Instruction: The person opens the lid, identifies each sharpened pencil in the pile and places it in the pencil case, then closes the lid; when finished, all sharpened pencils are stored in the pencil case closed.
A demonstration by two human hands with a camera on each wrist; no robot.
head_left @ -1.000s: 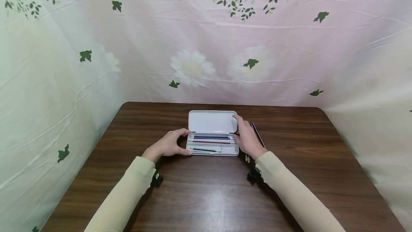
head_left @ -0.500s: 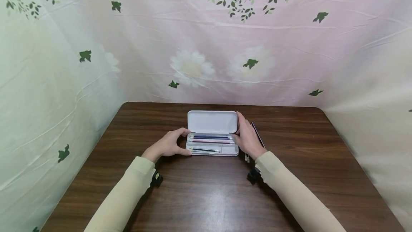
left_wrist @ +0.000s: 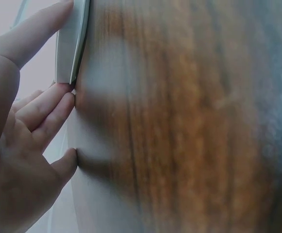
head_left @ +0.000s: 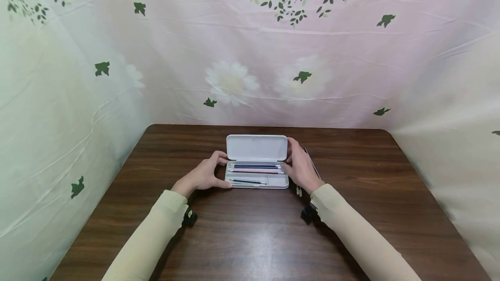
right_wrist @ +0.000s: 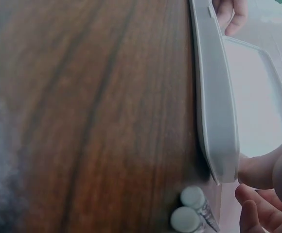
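A white pencil case [head_left: 278, 181] lies on the table with its lid [head_left: 256, 148] tipped back. Several pencils [head_left: 254, 167] lie along its rear compartment, and a short dark pencil or pen [head_left: 248, 181] lies in the front one. My left hand [head_left: 203, 174] holds the left end, thumb at the front corner, other fingers bent beside the end wall. My right hand [head_left: 301, 168] holds the other end, its thumb on the right rim and its index finger along the lid's right edge. In the right wrist view, the thumb [right_wrist: 257, 170] covers part of the case's corner.
Long, thin pencil-like items [head_left: 311, 161] lie on the table just right of the case, partly under my right hand; their two pale round ends [right_wrist: 193, 197] show in the right wrist view. A brown wooden table [head_left: 242, 237] meets a patterned cloth backdrop [head_left: 250, 55] behind.
My right index finger has shifted from the front of the lid to its right edge. The left fingers have bent and drawn slightly off the rear left corner. The case stays put.
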